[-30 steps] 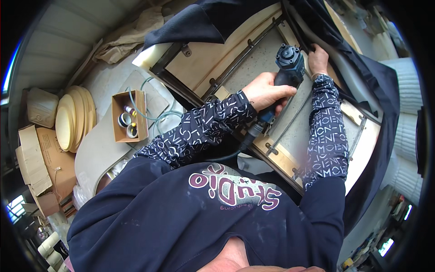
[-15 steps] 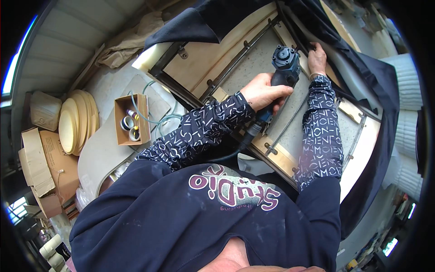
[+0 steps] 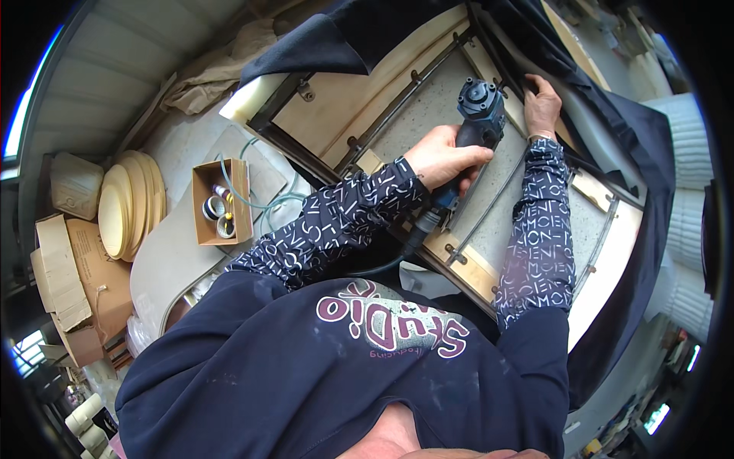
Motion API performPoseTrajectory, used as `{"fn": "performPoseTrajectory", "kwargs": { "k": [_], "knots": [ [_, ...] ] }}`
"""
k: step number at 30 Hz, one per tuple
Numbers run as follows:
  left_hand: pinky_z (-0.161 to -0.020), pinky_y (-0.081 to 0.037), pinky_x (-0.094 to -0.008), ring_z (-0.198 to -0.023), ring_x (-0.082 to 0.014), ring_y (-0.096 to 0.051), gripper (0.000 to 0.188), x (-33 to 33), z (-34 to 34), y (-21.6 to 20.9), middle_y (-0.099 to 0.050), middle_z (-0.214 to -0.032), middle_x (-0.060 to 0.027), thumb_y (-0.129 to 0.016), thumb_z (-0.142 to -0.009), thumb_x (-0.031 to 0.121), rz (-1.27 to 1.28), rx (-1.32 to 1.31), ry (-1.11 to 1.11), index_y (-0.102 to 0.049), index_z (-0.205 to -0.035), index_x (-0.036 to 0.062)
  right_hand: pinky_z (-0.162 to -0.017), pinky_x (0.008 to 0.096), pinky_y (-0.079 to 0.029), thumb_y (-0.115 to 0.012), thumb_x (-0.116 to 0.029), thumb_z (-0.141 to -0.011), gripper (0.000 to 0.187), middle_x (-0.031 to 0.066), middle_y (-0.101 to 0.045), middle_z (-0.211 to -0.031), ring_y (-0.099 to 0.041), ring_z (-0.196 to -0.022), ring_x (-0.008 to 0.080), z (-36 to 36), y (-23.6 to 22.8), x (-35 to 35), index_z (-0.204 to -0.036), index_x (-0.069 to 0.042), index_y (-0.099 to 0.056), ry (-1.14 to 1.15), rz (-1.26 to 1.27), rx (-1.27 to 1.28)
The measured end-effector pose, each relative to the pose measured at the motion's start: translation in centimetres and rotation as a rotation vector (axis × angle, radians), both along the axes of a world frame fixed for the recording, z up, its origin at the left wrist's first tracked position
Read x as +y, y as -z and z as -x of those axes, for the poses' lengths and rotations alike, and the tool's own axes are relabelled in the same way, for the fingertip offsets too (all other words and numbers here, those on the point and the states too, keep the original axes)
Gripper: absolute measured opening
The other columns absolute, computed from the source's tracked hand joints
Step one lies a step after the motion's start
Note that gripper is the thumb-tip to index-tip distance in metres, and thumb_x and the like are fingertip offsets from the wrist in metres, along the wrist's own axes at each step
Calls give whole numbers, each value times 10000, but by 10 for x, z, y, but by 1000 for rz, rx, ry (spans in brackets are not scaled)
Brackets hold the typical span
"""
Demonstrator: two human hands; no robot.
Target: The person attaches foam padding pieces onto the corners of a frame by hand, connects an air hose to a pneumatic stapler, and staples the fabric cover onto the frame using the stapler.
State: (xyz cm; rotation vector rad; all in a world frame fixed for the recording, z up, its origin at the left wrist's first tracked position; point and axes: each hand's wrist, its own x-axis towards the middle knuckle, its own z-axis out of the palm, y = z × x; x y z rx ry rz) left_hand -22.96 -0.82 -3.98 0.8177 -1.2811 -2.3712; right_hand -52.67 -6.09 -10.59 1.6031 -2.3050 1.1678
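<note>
My left hand point(image 3: 446, 158) is wrapped round a blue and black pneumatic staple gun point(image 3: 483, 107), thumb across its body. A dark hose fitting point(image 3: 428, 222) hangs from the gun's near end. Beneath it lies a wooden furniture frame point(image 3: 459, 260) with metal rods. To the right of the gun, my right hand point(image 3: 543, 107) has its fingers curled at the edge of dark fabric point(image 3: 514, 57) along the frame's inner side. Its fingertips are partly hidden there. Black cloth point(image 3: 638, 145) drapes over the frame's right side, and pale foam point(image 3: 260, 96) shows at its left corner.
Left of the frame stands a small open cardboard box point(image 3: 200, 206) holding rolls, with a clear teal hose point(image 3: 267, 205) looping beside it. Farther left are stacked round wooden discs point(image 3: 126, 203) and a large carton point(image 3: 92, 268). White padded rolls point(image 3: 677, 153) stand at the right.
My right hand has shifted slightly right and down along the fabric edge. The staple gun and my left hand have barely moved.
</note>
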Motion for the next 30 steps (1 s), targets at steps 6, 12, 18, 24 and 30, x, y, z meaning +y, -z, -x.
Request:
{"fn": "performPoseTrajectory", "kwargs": {
  "k": [6,12,18,24,30],
  "knots": [
    [-483,-487,-225,-489,-80,-562,303,0,0,-1,-588,-683,-16,-702,-871,242,15,-7,11,-553,-962,-6,-900,396,-509,-681,-115,-811,270,115,-690,-1052,-654,-1003,323,-8,-12,1,-1076,-165,-700,80,-224,95],
    [-456,-499,-261,-481,-111,-575,242,0,1,-3,-591,-657,-40,-659,-872,188,39,-22,-15,-566,-893,-35,-881,419,-520,-677,-135,-824,296,77,-686,-1050,-653,-981,320,-20,-25,11,-1118,-170,-674,-9,-199,294],
    [-487,-482,-222,-493,-80,-561,281,-2,-1,-1,-589,-683,-13,-692,-876,248,41,-19,12,-557,-934,8,-840,383,-536,-648,-116,-853,222,72,-684,-1010,-663,-929,297,-33,-18,24,-1069,-122,-695,-135,-42,354],
    [-488,-481,-239,-499,-93,-562,258,3,0,-1,-582,-674,-21,-685,-879,225,21,2,-12,-548,-915,10,-753,355,-521,-676,-92,-844,172,105,-660,-892,-655,-817,291,-46,-6,33,-1008,-54,-708,-196,123,275],
    [-502,-485,-252,-496,-99,-553,256,2,1,1,-574,-665,-23,-690,-874,221,19,5,-18,-547,-899,10,-710,314,-508,-692,-39,-827,144,119,-661,-842,-667,-773,253,-58,-7,42,-965,-3,-711,-221,168,81]
  ]
}}
